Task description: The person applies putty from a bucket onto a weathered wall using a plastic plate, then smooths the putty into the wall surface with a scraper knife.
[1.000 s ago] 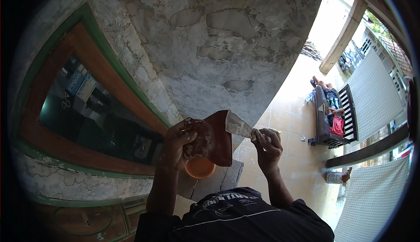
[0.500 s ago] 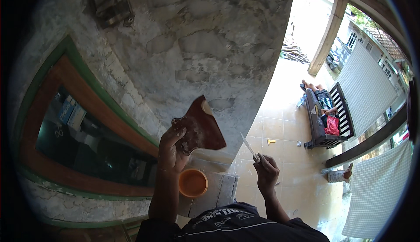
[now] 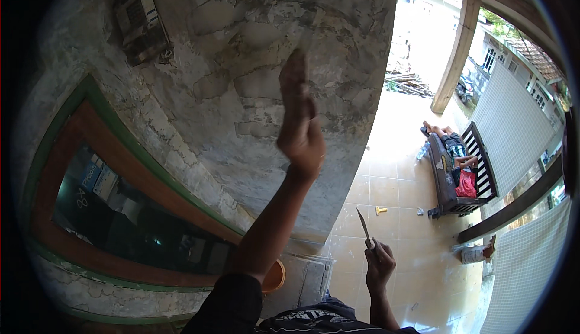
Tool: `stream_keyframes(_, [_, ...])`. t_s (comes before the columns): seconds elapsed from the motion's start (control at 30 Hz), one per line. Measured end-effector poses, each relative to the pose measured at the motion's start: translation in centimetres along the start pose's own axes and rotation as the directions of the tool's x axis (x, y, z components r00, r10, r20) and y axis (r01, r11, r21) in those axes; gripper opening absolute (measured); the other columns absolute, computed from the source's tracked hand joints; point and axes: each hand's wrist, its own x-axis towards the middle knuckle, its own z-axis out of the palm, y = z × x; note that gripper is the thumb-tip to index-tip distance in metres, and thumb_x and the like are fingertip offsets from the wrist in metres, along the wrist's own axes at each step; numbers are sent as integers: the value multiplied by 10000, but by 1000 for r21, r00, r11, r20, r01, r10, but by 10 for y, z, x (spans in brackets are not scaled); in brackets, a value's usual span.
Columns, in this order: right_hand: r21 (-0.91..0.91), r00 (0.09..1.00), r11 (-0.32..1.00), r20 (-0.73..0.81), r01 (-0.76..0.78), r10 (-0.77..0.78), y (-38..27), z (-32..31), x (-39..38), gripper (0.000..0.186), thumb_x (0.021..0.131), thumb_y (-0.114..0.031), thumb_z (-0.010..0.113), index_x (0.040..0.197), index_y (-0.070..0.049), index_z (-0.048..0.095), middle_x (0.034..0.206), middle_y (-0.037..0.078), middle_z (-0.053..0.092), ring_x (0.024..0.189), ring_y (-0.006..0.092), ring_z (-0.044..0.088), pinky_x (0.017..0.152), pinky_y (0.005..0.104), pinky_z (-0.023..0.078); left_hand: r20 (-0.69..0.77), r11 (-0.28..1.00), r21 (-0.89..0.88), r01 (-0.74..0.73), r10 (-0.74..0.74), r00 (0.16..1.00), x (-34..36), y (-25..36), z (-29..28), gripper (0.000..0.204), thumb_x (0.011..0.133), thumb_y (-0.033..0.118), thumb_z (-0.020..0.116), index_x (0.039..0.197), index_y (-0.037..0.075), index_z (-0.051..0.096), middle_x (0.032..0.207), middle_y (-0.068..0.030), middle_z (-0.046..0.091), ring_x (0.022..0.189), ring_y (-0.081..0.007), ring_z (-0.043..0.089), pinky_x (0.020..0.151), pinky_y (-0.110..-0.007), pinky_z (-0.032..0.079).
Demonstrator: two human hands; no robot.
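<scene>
My left hand [image 3: 302, 144] is raised against the patchy plastered wall [image 3: 229, 32], closed on what looks like the reddish-brown flat plate [image 3: 295, 71], now edge-on and blurred; its contact with the wall is unclear. My right hand [image 3: 379, 258] grips a putty knife [image 3: 364, 225] low at the right, blade tilted upward, over the tiled floor. Below my left forearm an orange tub [image 3: 276, 279], mostly hidden, sits on a grey ledge [image 3: 305, 276].
At left are a green-and-wood window [image 3: 115, 225] and a boxy wall device [image 3: 142, 23]. At right a person [image 3: 465, 180] lies on a dark bench [image 3: 446, 195], near a wooden post [image 3: 453, 62] and hanging mesh sheets [image 3: 507, 122]. A small yellow tool [image 3: 380, 211] lies on the floor.
My left hand has swept upward onto the wall area with the plate, which has turned edge-on. My right hand with the knife has moved lower and rightward. The view has shifted.
</scene>
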Motion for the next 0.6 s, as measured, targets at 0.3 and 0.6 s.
stream_keyframes(0.3, [71, 984, 991, -132, -114, 123, 18, -19, -7, 295, 738, 86, 618, 1032, 68, 644, 918, 135, 638, 869, 208, 617, 777, 290, 476, 146, 965, 262, 8, -47, 988, -31, -34, 66, 528, 782, -125, 560, 1271, 67, 515, 1398, -156, 405, 1328, -359, 317, 1090, -536, 247])
stream_keyframes(0.6, [150, 974, 977, -146, -154, 176, 25, -24, -6, 311, 779, 120, 583, 1081, 61, 631, 998, 101, 605, 915, 166, 609, 817, 259, 476, 178, 988, 150, 39, -66, 982, -76, 0, 13, 451, 810, -113, 537, 1213, 83, 583, 1333, -122, 494, 1290, -328, 389, 1082, -542, 263])
